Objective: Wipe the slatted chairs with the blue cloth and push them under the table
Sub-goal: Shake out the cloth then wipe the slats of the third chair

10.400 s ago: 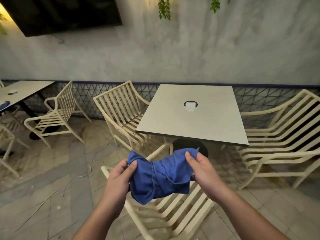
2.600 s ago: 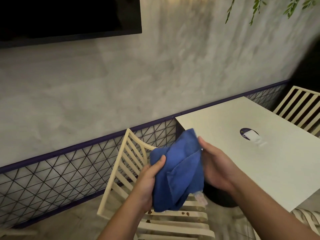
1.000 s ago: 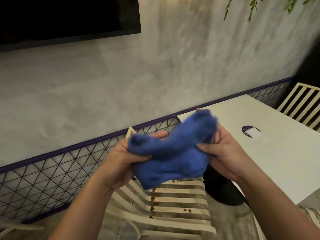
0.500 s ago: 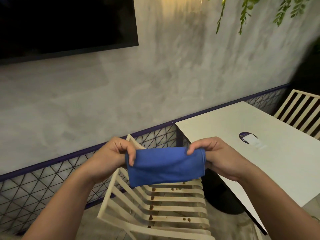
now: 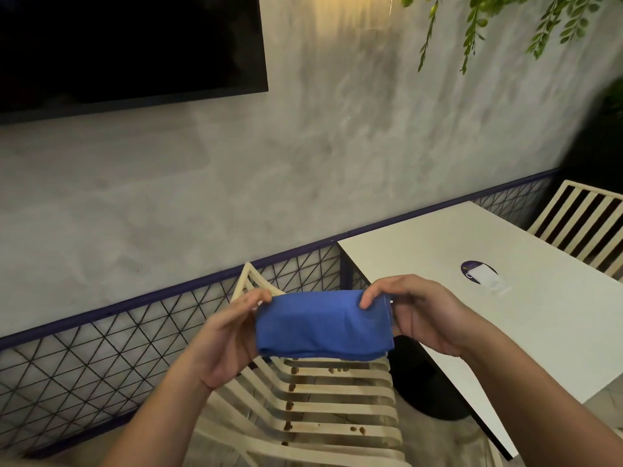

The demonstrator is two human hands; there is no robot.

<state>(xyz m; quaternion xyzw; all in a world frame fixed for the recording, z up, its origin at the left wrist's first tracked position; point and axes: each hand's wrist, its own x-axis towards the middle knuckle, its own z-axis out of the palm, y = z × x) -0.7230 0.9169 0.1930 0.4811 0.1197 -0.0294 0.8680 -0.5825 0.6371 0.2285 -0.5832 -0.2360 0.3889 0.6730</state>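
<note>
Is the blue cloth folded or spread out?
Folded: the blue cloth forms a compact layered rectangle, pinched by left hand and right hand.

Both bare arms reach forward from the bottom of the view and lean in toward each other. The left hand (image 5: 222, 338) pinches one top corner of the blue cloth (image 5: 323, 326). The right hand (image 5: 421, 315) pinches the other top corner. The hands are level, with the cloth between them.
</note>
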